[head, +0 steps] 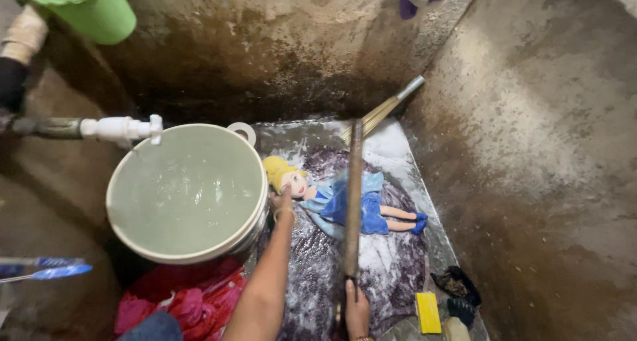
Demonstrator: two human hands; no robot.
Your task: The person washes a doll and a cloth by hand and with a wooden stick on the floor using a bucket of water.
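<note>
Right hand (pixel 357 312) gripping stick (pixel 353 202), left hand (pixel 284 198) touching doll (pixel 338 198)

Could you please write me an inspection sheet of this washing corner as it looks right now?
Surface: wet concrete floor, soapy foam over a dark cloth.
Job's things: doll with yellow hair and blue dress lies on the cloth; long stick upright over it.
Clutter: white bucket of water, red clothes, yellow bar, black items, toothbrushes.
Grippers: left hand touches the doll's head; right hand grips the stick.
Cables: nothing seen.
Surroundings: stained concrete walls, white tap, green tub.
</note>
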